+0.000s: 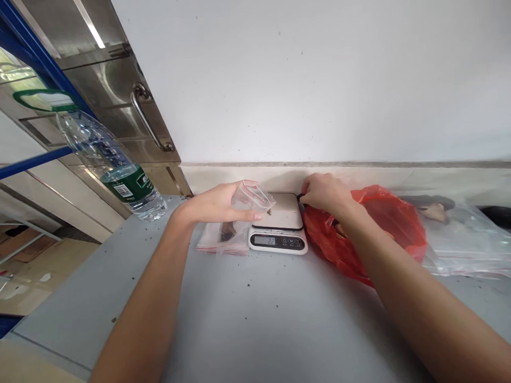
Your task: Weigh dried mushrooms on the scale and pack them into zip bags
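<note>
My left hand (217, 205) grips a small clear zip bag (252, 196) with a red line along its mouth, over the left part of the digital kitchen scale (284, 207). A small brown fragment shows by the thumb, at the plate. Lit digits, apparently 22, stand on the scale's display. At the plate's right back edge, my right hand (325, 190) has its fingers pinched together by a small dark thing, too hidden to name. Beneath that forearm lies an open red plastic bag (405, 229) with brownish pieces partly visible inside.
Flat zip bags (205, 239) lie left of the scale. A large water bottle (115, 162) with a green handle stands at the table's left edge. Clear plastic bags (459, 244) with a pale piece lie right. The wall (319, 80) rises behind; dark crumbs dot the grey table (223, 330).
</note>
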